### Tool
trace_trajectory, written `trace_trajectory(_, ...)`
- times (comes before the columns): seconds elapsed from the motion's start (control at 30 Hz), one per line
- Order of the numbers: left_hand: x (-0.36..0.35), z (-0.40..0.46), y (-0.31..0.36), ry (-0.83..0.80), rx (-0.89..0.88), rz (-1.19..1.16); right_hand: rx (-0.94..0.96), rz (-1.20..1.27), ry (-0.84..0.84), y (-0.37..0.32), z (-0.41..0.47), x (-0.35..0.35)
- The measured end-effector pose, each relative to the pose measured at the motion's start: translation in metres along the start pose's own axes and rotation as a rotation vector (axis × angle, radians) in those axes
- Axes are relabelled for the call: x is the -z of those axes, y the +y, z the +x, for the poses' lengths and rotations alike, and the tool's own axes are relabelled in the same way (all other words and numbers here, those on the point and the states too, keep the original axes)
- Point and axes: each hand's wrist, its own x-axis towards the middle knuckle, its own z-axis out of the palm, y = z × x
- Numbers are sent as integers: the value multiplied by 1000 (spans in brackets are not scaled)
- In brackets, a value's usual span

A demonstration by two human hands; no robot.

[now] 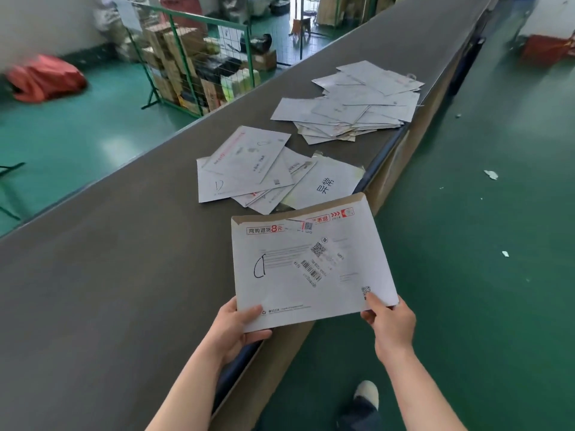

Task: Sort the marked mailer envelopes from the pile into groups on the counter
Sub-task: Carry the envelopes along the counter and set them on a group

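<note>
While I hold the marked envelope low in the middle of the frame, my left hand pinches its near left corner and my right hand its near right corner, thumbs on top. It looks light, flat and fairly stiff, maybe a little slick, so corner grips should do. Sorted envelopes lie above it on the counter.

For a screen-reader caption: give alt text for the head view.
Both hands, left hand and right hand, hold a white mailer envelope marked "D" over the grey counter. Beyond it lie a near group and a farther pile of envelopes.
</note>
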Motion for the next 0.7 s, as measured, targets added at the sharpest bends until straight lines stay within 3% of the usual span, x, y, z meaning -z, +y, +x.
trace_trajectory(0.17, -82, 36, 32, 73, 58, -75, 18, 21, -78, -76, 96, -15)
trace_trajectory(0.3, -114, 61, 50, 223, -47, -179, 50, -17, -302, -121, 141, -50)
trace_trajectory(0.4, -114, 70, 60, 333, -104, -277, 74, -158, -485, -132, 156, -83)
trace_trajectory(0.7, -78, 126, 119, 515, -306, -570, 189, -410, -740, -173, 179, -229)
